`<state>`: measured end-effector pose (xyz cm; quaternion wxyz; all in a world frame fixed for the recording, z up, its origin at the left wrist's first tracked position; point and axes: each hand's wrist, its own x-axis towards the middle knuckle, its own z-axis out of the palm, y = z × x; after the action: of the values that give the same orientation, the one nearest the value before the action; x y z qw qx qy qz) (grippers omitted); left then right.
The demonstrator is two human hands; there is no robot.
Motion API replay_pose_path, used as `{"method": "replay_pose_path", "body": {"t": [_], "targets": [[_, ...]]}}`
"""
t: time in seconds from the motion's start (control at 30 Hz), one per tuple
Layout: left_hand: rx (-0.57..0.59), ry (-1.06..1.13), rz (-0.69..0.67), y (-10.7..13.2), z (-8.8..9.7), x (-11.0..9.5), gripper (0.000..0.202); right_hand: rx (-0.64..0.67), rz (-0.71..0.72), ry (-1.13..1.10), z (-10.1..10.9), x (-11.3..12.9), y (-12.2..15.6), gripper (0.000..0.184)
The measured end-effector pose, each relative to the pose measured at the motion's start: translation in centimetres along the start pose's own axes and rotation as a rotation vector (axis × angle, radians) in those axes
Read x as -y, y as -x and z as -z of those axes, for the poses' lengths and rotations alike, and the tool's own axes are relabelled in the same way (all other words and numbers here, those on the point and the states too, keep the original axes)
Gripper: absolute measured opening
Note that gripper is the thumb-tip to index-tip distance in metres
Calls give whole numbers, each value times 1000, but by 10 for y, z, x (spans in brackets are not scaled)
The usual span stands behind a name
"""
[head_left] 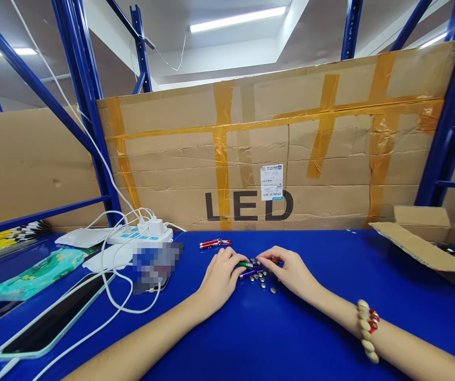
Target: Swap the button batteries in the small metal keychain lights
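Left hand (220, 278) clasping green penlight (245, 264); right hand (291, 271) pinched over button cells (265, 279), grasp unclear; mid desk (291, 338). Best worked low, cells probably roll.

A taped cardboard panel (330, 159) printed "LED", with a shipping label (271, 181), stands at the back of the blue bench (310, 338). To the left are a white power strip (132, 236), looping white cables (112, 296), a dark-screened phone (56, 317) and a teal tissue pack (36, 272). A red pen light (215, 243) lies mid-bench, and an open cardboard box (421, 238) sits at the right.
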<state>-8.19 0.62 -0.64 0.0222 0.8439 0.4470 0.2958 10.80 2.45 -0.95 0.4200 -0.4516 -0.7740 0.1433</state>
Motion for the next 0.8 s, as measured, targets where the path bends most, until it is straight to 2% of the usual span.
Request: {"method": "replay_pose_path", "body": {"t": [0.13,0.27,0.4,0.6,0.7,0.8], "targets": [[-56,-4,87,0,-4,10,28,8,-12,149,2,-3,1,24],[15,18,143,-2,-11,22,31,29,49,356,11,-5,1,24],[43,74,115,-4,-14,26,30,23,66,477,16,-8,-1,27],[32,153,93,-5,-7,16,26,102,53,492,13,-10,-1,25],[13,172,109,-5,-5,14,26,72,48,449,13,-6,-1,22],[-54,132,138,-6,-5,20,24,27,89,372,14,1,0,22]]}}
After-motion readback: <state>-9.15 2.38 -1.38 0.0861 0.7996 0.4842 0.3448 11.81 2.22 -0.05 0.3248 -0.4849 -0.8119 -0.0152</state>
